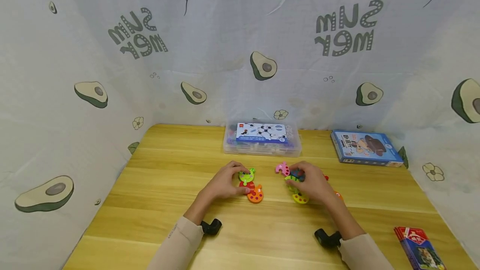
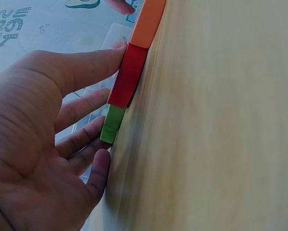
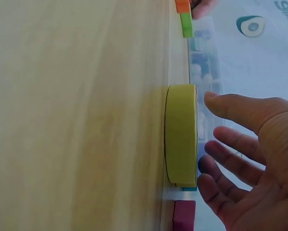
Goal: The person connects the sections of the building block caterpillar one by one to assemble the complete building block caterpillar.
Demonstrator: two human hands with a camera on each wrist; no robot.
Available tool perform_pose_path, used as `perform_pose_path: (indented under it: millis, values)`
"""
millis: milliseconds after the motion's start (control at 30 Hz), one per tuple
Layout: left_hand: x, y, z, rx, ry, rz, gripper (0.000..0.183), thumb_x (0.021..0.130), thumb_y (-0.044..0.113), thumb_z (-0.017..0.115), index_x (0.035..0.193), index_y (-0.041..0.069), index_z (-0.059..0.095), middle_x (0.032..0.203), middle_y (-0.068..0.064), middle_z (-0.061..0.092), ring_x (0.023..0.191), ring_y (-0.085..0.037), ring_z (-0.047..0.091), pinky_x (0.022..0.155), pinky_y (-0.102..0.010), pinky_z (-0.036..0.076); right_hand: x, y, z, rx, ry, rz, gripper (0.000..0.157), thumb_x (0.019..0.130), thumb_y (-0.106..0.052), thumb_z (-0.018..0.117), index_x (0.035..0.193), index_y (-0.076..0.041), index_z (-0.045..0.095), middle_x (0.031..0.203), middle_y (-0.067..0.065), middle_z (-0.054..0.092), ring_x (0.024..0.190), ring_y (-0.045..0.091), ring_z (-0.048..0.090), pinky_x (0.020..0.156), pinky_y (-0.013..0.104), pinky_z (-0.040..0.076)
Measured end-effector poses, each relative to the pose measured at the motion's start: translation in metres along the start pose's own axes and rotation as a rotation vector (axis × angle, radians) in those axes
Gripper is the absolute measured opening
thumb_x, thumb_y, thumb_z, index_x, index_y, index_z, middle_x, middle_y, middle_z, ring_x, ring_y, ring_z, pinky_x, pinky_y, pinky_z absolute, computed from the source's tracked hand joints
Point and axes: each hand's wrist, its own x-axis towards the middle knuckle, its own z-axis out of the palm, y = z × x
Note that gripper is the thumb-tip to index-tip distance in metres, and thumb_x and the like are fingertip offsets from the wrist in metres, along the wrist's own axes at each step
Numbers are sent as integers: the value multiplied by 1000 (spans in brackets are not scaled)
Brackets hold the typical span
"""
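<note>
Red puzzle piece (image 2: 127, 76), touching the green piece (image 1: 246, 177) and orange piece (image 1: 256, 195), lies well inside the edges of the table (image 1: 168, 149), pinched by the left hand (image 1: 225, 181). Right hand (image 1: 313, 181) spreads loosely beside the yellow piece (image 3: 181, 137). Sliding pieces flat should protect joints.

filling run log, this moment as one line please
left grip: touching green piece, red piece; right grip: at blue piece; orange piece: against red piece; clear box: farther back
</note>
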Motion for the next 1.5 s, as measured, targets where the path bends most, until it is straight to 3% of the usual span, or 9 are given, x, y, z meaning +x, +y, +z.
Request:
perform_pose_path:
  millis: [133,267,500,600,700,833,933,1167,1500]
  values:
    - [0,0,-1,-11,-2,-5,48,85,37,83,129,22,69,137,0,56,131,-23,53,116,-46,44,8,-2,0,-9,-18,22,45,93,-29,78,131,-7,67,137,18,62,116,36,59,104,58,51]
    - [-1,0,-3,-25,-5,-4,48,85,36,83,129,21,69,138,-1,56,132,-24,53,116,-47,43,18,-5,3,-5,-47,24,47,94,-29,76,135,-9,65,141,19,59,112,35,58,103,57,52]
    - [0,-1,-7,-26,-13,-5,48,87,34,82,130,20,68,144,-3,54,136,-27,51,118,-48,41,28,-13,8,-21,-114,3,40,96,-21,70,134,-7,67,142,20,61,134,44,53,112,64,42]
    - [1,0,-7,-22,-10,-6,48,87,36,81,130,21,69,143,-4,55,135,-27,52,117,-49,42,30,-16,9,-36,-108,-25,35,95,-17,70,129,-6,70,137,19,65,132,44,55,111,63,44]
    - [2,2,-6,-18,-2,-14,48,85,38,81,129,22,69,141,-3,56,133,-27,53,115,-49,43,31,-19,9,-46,-107,-53,31,94,-14,71,125,-6,72,130,17,68,116,37,62,103,58,51]
    - [2,3,-7,-9,-3,-25,50,84,40,82,129,23,70,141,-3,57,132,-27,53,115,-50,43,34,-24,10,-47,-131,-70,29,93,-18,75,121,-9,75,122,11,71,103,26,62,95,51,55]
    - [2,4,-9,-7,-8,-31,54,81,44,83,129,23,69,140,-3,56,132,-27,53,115,-50,43,33,-29,10,-76,-155,-114,33,92,-21,77,122,-9,74,123,11,71,111,30,64,100,54,54]
    - [3,6,-8,15,-21,-51,68,74,51,88,133,24,67,143,-4,55,133,-30,53,114,-52,44,26,-30,10,-152,-198,-200,47,90,-10,74,136,-8,66,149,15,58,137,43,53,113,61,42]
    - [2,7,-6,16,-17,-59,67,74,48,90,133,25,67,144,-2,56,134,-29,53,115,-52,43,20,-30,14,-82,-199,-190,41,93,-15,77,132,-9,68,141,12,64,127,36,60,110,58,47]
